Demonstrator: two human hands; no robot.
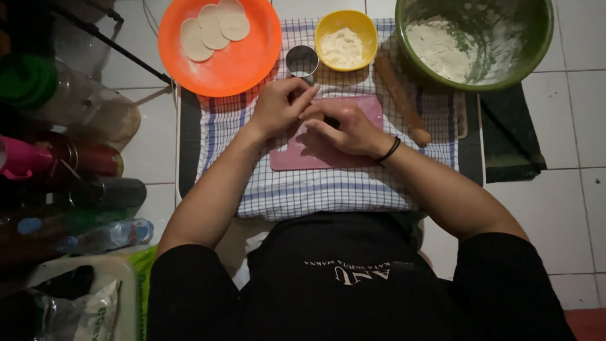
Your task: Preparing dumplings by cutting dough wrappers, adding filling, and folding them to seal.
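My left hand [281, 104] and my right hand [344, 129] meet over a pink cutting board [297, 158] on a checked cloth [303, 189]. Their fingers are curled together over something small on the board; what is between them is hidden. A metal ring cutter [302, 62] stands just beyond my left hand. Three round dough discs [213, 28] lie on an orange plate [240, 63]. A wooden rolling pin [403, 101] lies to the right of the board.
A yellow bowl of flour [346, 39] and a large green bowl [524, 63] with dough stand at the back. Bottles [82, 189] and jars crowd the left side. A dark mat [511, 132] lies on the white tiled floor at right.
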